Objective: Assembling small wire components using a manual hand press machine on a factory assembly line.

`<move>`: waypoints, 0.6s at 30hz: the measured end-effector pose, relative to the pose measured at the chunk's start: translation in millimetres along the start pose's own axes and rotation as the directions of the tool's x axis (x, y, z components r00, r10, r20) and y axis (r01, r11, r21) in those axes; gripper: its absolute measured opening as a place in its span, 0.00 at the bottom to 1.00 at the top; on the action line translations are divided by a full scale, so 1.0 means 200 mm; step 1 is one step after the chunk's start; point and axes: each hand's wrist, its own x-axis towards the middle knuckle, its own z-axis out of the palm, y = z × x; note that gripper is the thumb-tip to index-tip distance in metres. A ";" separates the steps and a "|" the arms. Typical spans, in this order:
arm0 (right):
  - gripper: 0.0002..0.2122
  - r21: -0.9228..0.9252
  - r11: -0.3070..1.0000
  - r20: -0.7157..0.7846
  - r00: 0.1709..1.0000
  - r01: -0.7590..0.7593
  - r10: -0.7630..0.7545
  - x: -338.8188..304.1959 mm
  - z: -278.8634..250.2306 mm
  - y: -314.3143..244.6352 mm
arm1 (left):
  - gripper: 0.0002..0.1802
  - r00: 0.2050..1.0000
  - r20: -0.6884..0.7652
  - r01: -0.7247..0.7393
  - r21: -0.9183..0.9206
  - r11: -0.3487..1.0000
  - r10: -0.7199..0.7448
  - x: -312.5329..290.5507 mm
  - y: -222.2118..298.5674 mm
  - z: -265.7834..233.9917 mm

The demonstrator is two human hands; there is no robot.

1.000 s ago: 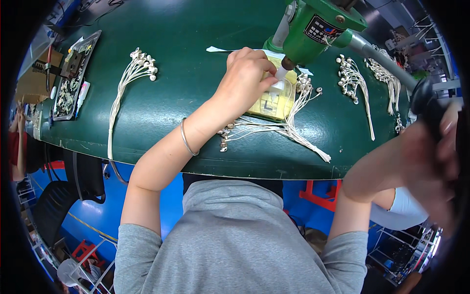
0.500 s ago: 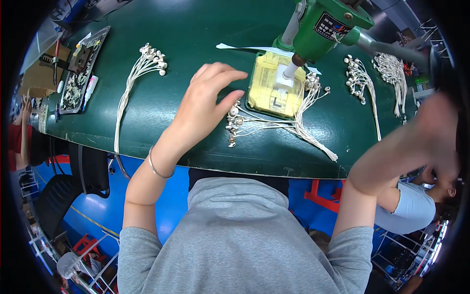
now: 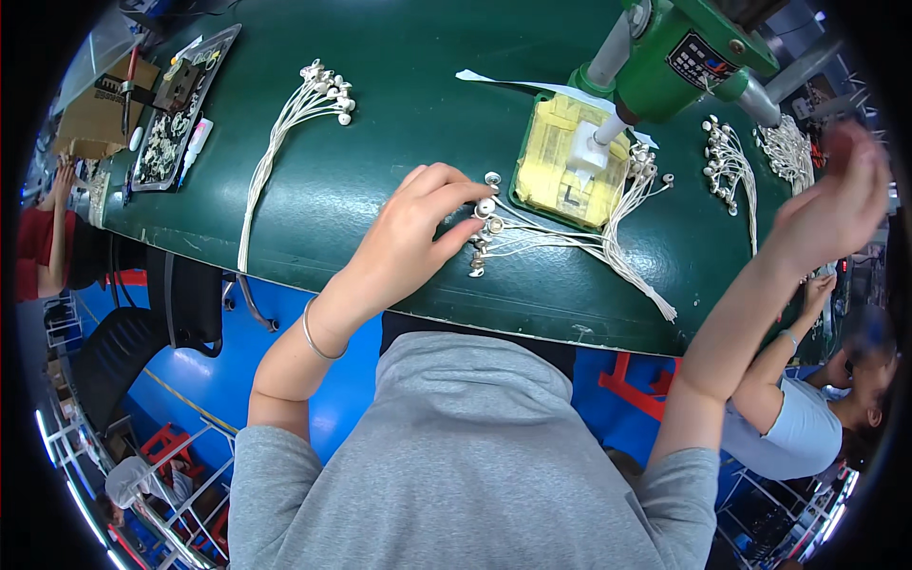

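My left hand [image 3: 418, 226] is at the near side of the green table, thumb and forefinger apart around the round metal ends of a bundle of white cords [image 3: 488, 226]. No grip on an end can be seen. Beside this bundle stands a green hand press [image 3: 684, 62]. Its white tip [image 3: 591, 144] is over a yellow-taped block [image 3: 553, 157]. A second cord bundle [image 3: 627, 214] runs along the block's right side, crossing the first. My right hand [image 3: 841, 204] is raised at the far right near the press's lever [image 3: 803, 71]; its fingers are blurred.
Another cord bundle [image 3: 275, 152] lies to the left. Further left are a tray of small parts [image 3: 157, 157] and a white marker [image 3: 196, 147]. More cord bundles [image 3: 731, 166] lie at the right. A co-worker [image 3: 784, 418] sits close on my right.
My left hand has come nearer to me and reached the cord ends. My right hand has moved up a little on the right. The whole view has shifted slightly.
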 end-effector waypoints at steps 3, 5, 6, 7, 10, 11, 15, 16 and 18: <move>0.06 -0.242 0.866 0.151 0.865 -0.437 0.479 -0.45 -0.05 -0.03 | 0.13 1.000 -0.022 -0.002 0.008 1.000 0.002 -0.05 0.03 0.00; 0.07 -0.361 0.825 0.432 0.706 -0.434 0.561 -0.61 -0.04 0.01 | 0.12 0.999 0.012 -0.035 0.028 0.999 0.034 -0.09 0.05 0.01; 0.08 -0.396 0.830 0.502 0.664 -0.394 0.555 -0.64 -0.01 0.00 | 0.12 0.999 0.021 -0.034 0.026 0.999 0.033 -0.10 0.06 0.02; 0.08 -0.384 0.831 0.533 0.638 -0.403 0.556 -0.65 0.02 -0.01 | 0.14 0.998 0.057 -0.033 0.044 0.998 0.031 -0.12 0.07 0.03; 0.08 -0.388 0.850 0.601 0.602 -0.356 0.527 -0.65 0.07 -0.02 | 0.19 0.994 0.102 -0.037 0.097 0.995 0.027 -0.18 0.06 0.07; 0.07 -0.399 0.869 0.638 0.592 -0.292 0.492 -0.65 0.08 -0.02 | 0.21 0.998 0.066 -0.007 0.123 0.992 -0.001 -0.19 0.07 0.10; 0.06 -0.408 0.870 0.660 0.570 -0.277 0.490 -0.64 0.08 -0.05 | 0.24 0.998 -0.051 0.053 0.203 0.978 -0.044 -0.23 0.07 0.16; 0.07 -0.475 0.849 0.660 0.545 -0.232 0.518 -0.63 0.07 -0.07 | 0.24 0.998 -0.050 0.057 0.203 0.978 -0.047 -0.23 0.07 0.18; 0.07 -0.536 0.824 0.659 0.518 -0.184 0.545 -0.62 0.03 -0.05 | 0.22 0.993 -0.110 0.066 0.192 0.979 -0.046 -0.25 0.06 0.21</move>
